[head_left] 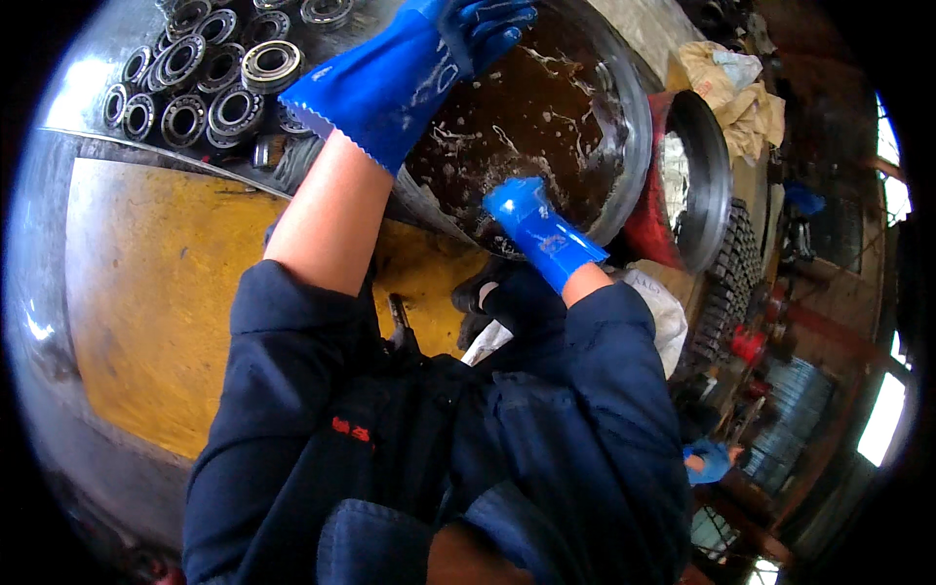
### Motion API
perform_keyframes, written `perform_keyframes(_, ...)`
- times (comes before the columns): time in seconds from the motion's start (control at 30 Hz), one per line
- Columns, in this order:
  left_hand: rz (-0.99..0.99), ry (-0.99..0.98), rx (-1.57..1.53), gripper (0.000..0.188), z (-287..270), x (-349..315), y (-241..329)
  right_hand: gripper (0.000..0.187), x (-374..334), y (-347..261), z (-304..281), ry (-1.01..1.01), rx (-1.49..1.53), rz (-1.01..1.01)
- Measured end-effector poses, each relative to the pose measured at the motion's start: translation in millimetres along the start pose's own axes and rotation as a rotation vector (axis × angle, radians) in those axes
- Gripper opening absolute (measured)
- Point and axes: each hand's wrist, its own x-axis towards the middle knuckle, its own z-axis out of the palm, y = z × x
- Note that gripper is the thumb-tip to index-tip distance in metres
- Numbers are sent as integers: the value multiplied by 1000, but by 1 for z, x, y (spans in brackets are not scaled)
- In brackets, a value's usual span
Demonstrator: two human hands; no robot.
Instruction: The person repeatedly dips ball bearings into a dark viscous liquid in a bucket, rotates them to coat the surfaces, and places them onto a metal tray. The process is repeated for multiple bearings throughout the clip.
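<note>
Both my hands wear long blue rubber gloves. My left hand point(463, 39) is over the far left part of a round metal tub point(636, 127), its fingers extended and slightly bent, with nothing visible in them. The picture's top edge cuts off part of that hand. Dark brown, foam-streaked liquid point(526, 107) fills the tub. At its near side my right hand point(519, 203) reaches down into the liquid, so its fingers are hidden. Several greasy roller bearings point(273, 64) lie piled on a metal table point(73, 107), left of my left hand.
Right of the tub stands a red drum point(673, 175) with a metal rim. Crumpled brown paper point(746, 112) lies beyond it. Rows of small metal parts point(731, 263) stretch along the right. A yellow board point(156, 312) is at left. Another blue-gloved hand point(712, 460) shows at lower right.
</note>
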Motion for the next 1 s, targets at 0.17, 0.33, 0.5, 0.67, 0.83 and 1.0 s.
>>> perform_keyframes(0.17, -42, 43, 78, 35, 12, 7, -13, 41, -16, 12, 3, 147, 622, 565)
perform_keyframes(0.33, -105, -67, 84, 38, -15, 19, -25, 61, -63, 57, -30, 77, 1059, 699)
perform_keyframes(0.5, -29, 57, 374, 39, -11, -1, -43, 49, -124, 41, -63, 584, 1573, 621)
perform_keyframes(0.67, -136, 56, 471, 39, -27, -5, -65, 42, -124, 44, -32, 870, 1819, 661)
perform_keyframes(0.83, -277, 313, 577, 41, -32, -12, -95, 40, -113, 43, -22, 920, 2067, 575)
perform_keyframes(1.0, -283, 269, 715, 43, -47, -20, -106, 34, -130, 42, -36, 1192, 2371, 277)
